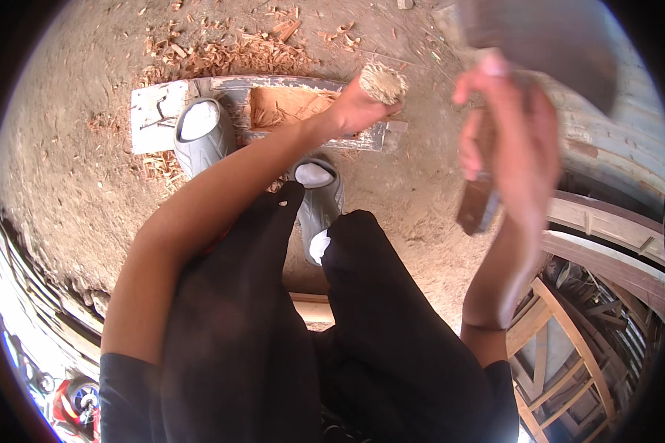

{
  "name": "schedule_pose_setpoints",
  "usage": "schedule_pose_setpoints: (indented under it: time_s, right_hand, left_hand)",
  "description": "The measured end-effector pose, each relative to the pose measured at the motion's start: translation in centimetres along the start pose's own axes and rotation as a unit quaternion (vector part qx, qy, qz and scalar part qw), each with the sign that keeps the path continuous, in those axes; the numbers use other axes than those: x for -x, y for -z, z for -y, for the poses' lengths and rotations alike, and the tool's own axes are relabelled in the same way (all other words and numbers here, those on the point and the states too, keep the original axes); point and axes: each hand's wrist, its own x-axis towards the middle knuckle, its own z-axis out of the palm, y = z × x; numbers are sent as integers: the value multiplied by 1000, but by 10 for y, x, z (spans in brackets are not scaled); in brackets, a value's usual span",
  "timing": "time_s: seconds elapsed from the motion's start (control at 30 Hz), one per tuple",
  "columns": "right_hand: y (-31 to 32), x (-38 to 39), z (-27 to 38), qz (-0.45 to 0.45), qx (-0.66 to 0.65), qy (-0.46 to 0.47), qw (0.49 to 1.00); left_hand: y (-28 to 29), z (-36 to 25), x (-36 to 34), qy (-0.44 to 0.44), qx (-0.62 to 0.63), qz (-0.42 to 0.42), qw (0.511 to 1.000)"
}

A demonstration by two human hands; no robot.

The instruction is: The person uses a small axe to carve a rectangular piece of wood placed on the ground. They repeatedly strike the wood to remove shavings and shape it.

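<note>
My left hand (358, 114) is closed round an upright wooden handle with a frayed, mushroomed top (383, 83); its lower end is hidden. It is held over the right end of a weathered wooden block (233, 88), which has a hollowed recess (284, 107) holding shavings. Raised at the right, my right hand (521, 133) grips a hatchet-like tool by its brown wooden handle (479, 203). Its broad dark blade (550, 48) points up and away, smeared by motion.
My grey shoes (205, 140) rest at the block's left part and near side. Curled wood shavings (222, 55) lie on the dirt floor beyond it. Corrugated sheet metal (613, 148) and wooden frames (569, 369) stand at the right. A red motorcycle (74, 406) shows at lower left.
</note>
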Motion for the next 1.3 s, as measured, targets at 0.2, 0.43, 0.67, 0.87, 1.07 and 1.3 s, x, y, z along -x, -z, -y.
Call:
schedule_pose_setpoints:
  time_s: [0.2, 0.43, 0.67, 0.87, 1.07, 1.3]
  right_hand:
    - [-25, -25, -64, 121, -19, -159, 980]
    - [-26, 2, -39, -16, -70, -63, 995]
    - [-28, 5, -37, 136, -1, -175, 975]
    - [-33, 30, -65, 83, 32, -134, 987]
    - [-21, 28, -28, 94, -23, -180, 979]
    - [-32, 27, -70, 114, -17, -106, 988]
  left_hand:
    - [1, 7, -2, -44, 90, 13, 995]
    - [8, 7, 12, 19, -49, 21, 998]
    - [8, 15, 13, -49, 19, 10, 999]
    - [13, -4, 21, 0, -35, 17, 999]
    - [19, -13, 30, 100, -39, 37, 994]
    - [5, 17, 23, -114, -83, 3, 990]
